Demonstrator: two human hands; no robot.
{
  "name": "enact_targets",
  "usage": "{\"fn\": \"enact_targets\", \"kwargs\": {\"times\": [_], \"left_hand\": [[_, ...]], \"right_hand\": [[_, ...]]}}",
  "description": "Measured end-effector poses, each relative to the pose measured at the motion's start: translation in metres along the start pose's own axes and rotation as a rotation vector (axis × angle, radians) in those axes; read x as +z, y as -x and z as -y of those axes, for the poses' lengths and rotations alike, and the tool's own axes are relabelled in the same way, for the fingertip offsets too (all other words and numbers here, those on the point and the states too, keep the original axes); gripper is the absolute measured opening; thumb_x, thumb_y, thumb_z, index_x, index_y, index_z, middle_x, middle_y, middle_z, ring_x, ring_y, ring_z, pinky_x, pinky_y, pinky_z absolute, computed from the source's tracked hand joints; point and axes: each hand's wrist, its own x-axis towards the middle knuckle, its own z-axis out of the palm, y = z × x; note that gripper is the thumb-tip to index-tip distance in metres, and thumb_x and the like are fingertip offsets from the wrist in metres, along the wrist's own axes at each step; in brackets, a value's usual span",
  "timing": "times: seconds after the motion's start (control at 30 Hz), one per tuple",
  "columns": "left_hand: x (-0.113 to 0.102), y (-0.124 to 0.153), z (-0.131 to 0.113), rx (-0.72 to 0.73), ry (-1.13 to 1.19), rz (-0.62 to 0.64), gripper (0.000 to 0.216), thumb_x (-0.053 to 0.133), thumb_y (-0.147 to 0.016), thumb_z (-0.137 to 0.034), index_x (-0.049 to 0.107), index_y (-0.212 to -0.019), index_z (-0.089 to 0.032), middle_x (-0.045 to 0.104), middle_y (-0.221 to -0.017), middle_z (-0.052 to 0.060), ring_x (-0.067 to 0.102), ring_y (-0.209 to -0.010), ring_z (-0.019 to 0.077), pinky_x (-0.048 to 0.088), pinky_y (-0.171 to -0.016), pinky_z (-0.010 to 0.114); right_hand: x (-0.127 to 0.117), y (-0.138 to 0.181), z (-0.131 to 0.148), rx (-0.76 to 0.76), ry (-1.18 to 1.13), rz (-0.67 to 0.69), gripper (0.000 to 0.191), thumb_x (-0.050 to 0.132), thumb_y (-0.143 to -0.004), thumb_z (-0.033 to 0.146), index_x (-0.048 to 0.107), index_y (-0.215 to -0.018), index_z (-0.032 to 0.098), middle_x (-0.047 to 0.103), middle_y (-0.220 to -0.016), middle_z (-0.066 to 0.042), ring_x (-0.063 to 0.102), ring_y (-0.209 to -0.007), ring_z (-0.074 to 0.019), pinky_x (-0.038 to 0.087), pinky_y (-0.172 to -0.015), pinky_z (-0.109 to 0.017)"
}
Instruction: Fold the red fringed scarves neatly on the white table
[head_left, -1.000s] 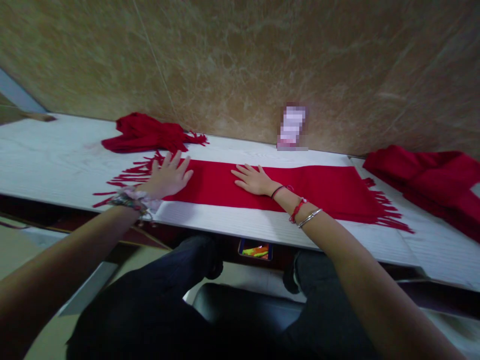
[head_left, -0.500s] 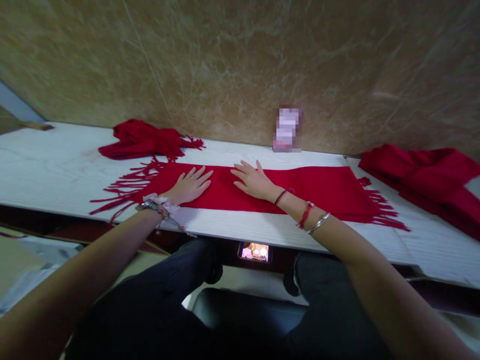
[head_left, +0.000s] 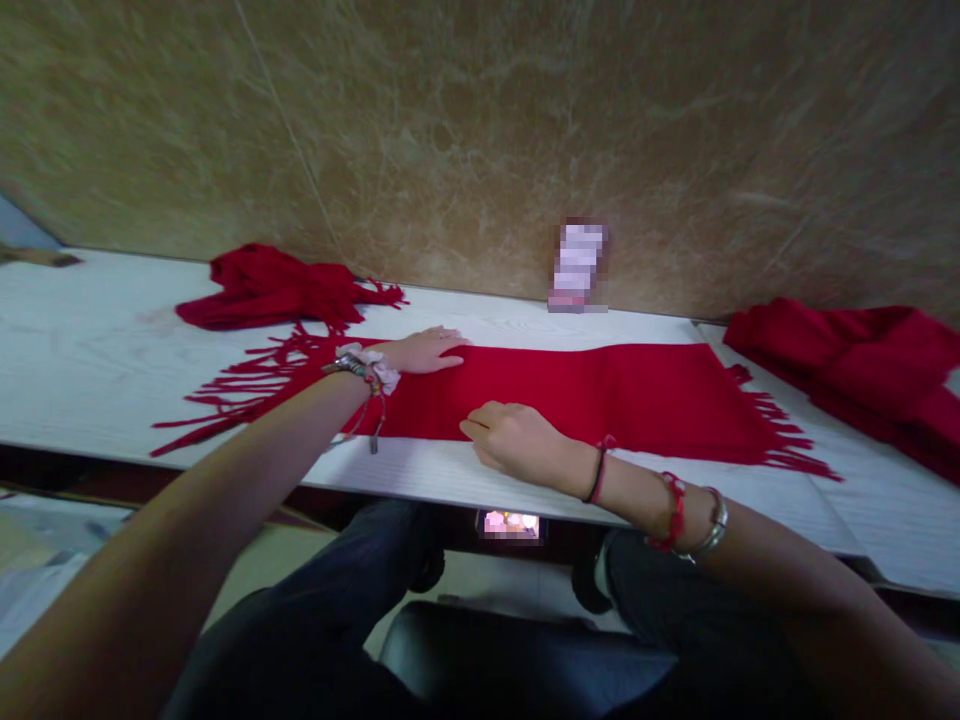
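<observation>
Nearest, under the table edge, a lit phone screen (head_left: 510,523) shows above the person's dark trousers. On the white table (head_left: 90,350) the right hand (head_left: 517,440) rests curled at the near hem of the red scarf (head_left: 622,395); whether its fingers pinch cloth cannot be told. The scarf lies stretched flat and smooth, with no fold in it. The left hand (head_left: 424,350) lies open, palm down, on the far hem. Beyond, a crumpled scarf (head_left: 262,290) and a red pile (head_left: 847,360) sit near the wall.
</observation>
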Motion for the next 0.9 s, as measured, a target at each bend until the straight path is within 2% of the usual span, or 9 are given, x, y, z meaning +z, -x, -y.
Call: {"fn": "enact_targets", "kwargs": {"times": [0.1, 0.23, 0.33, 0.43, 0.67, 0.9], "left_hand": [[-0.001, -0.009, -0.003, 0.062, 0.02, -0.067, 0.047, 0.037, -0.089, -0.035, 0.05, -0.127, -0.01, 0.052, -0.131, 0.013, 0.044, -0.121, 0.018, 0.028, -0.104, 0.027], [-0.009, -0.018, -0.007, 0.107, 0.054, -0.119, 0.043, 0.043, -0.085, -0.032, 0.057, -0.119, -0.01, 0.06, -0.116, 0.013, 0.053, -0.106, 0.0168, 0.037, -0.094, 0.024], [-0.014, -0.027, -0.011, 0.06, 0.116, -0.067, 0.039, 0.047, -0.081, -0.031, 0.061, -0.111, -0.01, 0.066, -0.097, 0.008, 0.058, -0.087, 0.0148, 0.041, -0.079, 0.021], [-0.017, -0.034, -0.011, -0.013, 0.197, -0.009, 0.035, 0.049, -0.078, -0.034, 0.063, -0.102, -0.013, 0.066, -0.082, 0.003, 0.056, -0.074, 0.0131, 0.039, -0.067, 0.019], [-0.016, -0.042, 0.004, 0.015, 0.364, 0.05, 0.037, 0.049, -0.073, -0.041, 0.065, -0.092, -0.013, 0.068, -0.091, 0.004, 0.056, -0.079, 0.0135, 0.04, -0.072, 0.02], [-0.012, -0.044, 0.011, 0.022, 0.409, 0.04, 0.037, 0.051, -0.071, -0.041, 0.066, -0.089, -0.013, 0.068, -0.089, 0.004, 0.056, -0.078, 0.0134, 0.041, -0.072, 0.02]], "right_hand": [[-0.005, -0.003, 0.005, 0.003, 0.058, 0.036, 0.023, 0.04, -0.091, 0.008, 0.061, -0.1, 0.01, 0.064, -0.096, -0.011, 0.058, -0.087, -0.0183, 0.047, -0.068, -0.03], [-0.01, -0.005, 0.012, 0.025, 0.106, 0.061, 0.023, 0.042, -0.09, 0.008, 0.059, -0.105, 0.012, 0.063, -0.097, -0.011, 0.057, -0.088, -0.0203, 0.045, -0.061, -0.029], [-0.007, -0.007, 0.014, 0.052, 0.12, 0.04, 0.023, 0.041, -0.09, 0.008, 0.058, -0.106, 0.012, 0.062, -0.097, -0.011, 0.056, -0.088, -0.0209, 0.045, -0.061, -0.03], [0.001, -0.007, 0.012, 0.049, 0.15, -0.01, 0.02, 0.041, -0.091, 0.01, 0.059, -0.1, 0.011, 0.061, -0.094, -0.011, 0.055, -0.087, -0.0209, 0.044, -0.064, -0.032], [0.01, -0.005, 0.007, -0.068, 0.256, -0.149, 0.024, 0.038, -0.09, 0.006, 0.06, -0.089, 0.012, 0.06, -0.08, -0.009, 0.054, -0.078, -0.02, 0.039, -0.062, -0.031], [0.012, -0.007, 0.01, -0.098, 0.286, -0.17, 0.025, 0.037, -0.089, 0.004, 0.06, -0.084, 0.012, 0.059, -0.076, -0.008, 0.053, -0.072, -0.0192, 0.035, -0.058, -0.031]]}}
